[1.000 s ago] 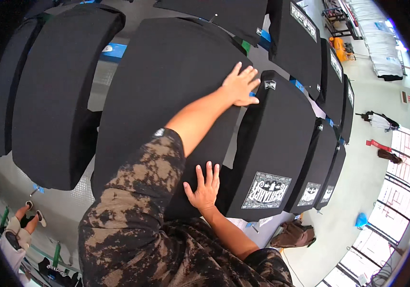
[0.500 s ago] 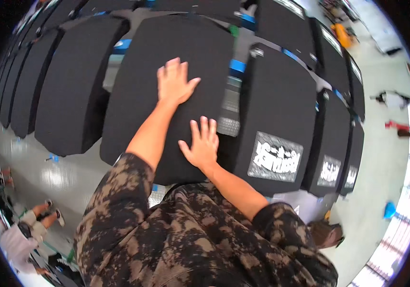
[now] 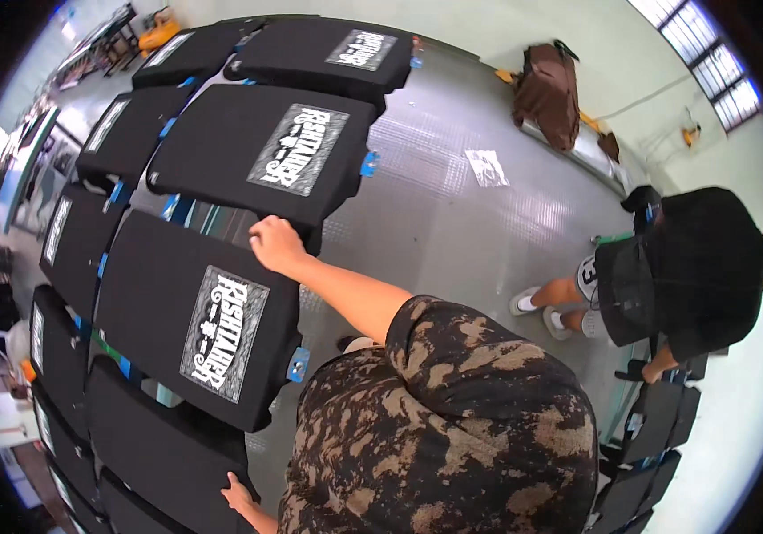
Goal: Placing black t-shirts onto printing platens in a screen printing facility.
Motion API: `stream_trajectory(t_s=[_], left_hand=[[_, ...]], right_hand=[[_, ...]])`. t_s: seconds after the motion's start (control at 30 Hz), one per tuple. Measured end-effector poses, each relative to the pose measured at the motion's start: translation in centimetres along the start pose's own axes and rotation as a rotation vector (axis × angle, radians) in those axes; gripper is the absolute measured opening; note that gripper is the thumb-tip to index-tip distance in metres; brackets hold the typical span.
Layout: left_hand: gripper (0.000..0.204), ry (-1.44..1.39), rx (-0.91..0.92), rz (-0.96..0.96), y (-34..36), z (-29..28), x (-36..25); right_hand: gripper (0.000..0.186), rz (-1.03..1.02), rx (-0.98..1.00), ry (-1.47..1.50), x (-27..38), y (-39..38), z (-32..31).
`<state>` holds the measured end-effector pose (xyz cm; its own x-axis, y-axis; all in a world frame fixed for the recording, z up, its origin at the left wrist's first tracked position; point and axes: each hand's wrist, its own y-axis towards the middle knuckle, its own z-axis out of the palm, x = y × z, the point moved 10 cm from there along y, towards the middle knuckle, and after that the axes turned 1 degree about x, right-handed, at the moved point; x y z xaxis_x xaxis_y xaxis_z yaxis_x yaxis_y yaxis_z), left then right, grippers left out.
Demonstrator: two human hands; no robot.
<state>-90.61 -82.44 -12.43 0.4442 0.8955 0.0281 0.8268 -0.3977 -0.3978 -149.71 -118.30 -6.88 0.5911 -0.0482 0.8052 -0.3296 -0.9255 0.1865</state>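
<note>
My right hand (image 3: 276, 244) is at the upper corner of a black fabric-covered board (image 3: 150, 276) that bears a white printed graphic (image 3: 224, 334). Its fingers curl downward beside the gap to the neighbouring board, and whatever they may grip is hidden. Lower down, my left hand (image 3: 239, 494) touches the outer end of a plain black fabric-covered board (image 3: 154, 436). Two of its fingers show stretched apart; the rest is partly out of sight. A second printed board (image 3: 212, 142) lies just beyond my right hand.
More black boards (image 3: 65, 231) stand in rows at the left, with blue clips (image 3: 298, 364) at some ends. A co-worker in black (image 3: 684, 267) stands at the right beside other black boards (image 3: 653, 418). A brown-covered object (image 3: 549, 93) stands by the wall; a white sheet (image 3: 486, 167) lies on the floor.
The view has swung to the right, bringing the co-worker into sight. Both hands have left their flat, spread place on the plain board's top; the right is now curled, the left at the board's end.
</note>
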Motion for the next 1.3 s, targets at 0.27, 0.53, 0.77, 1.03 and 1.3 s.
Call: stream_trajectory(t_s=[0.27, 0.53, 0.77, 1.03, 1.3], left_hand=[[0.064, -1.008, 0.488, 0.458, -6.1, 10.4, -19.2], [0.071, -0.687, 0.464, 0.277, -7.5, 9.1, -17.2], [0.047, -0.216, -0.119, 0.629, -13.6, 2.1, -21.0], [0.029, -0.411, 0.192, 0.730, -24.4, 0.7, -20.1], [0.021, -0.983, 0.561, 0.763, -38.5, -7.8, -1.8]], right_hand=[[0.062, 0.628, 0.618, 0.549, -14.7, -7.1, 6.7], [0.073, 0.319, 0.794, 0.189, -14.6, -3.2, 4.8], [0.061, 0.056, 0.729, -0.262, -9.1, -2.8, -0.3], [0.058, -0.259, 1.198, 0.100, 0.8, -15.2, -3.8], [0.044, 1.080, 1.426, 0.397, -18.5, -23.8, -11.0]])
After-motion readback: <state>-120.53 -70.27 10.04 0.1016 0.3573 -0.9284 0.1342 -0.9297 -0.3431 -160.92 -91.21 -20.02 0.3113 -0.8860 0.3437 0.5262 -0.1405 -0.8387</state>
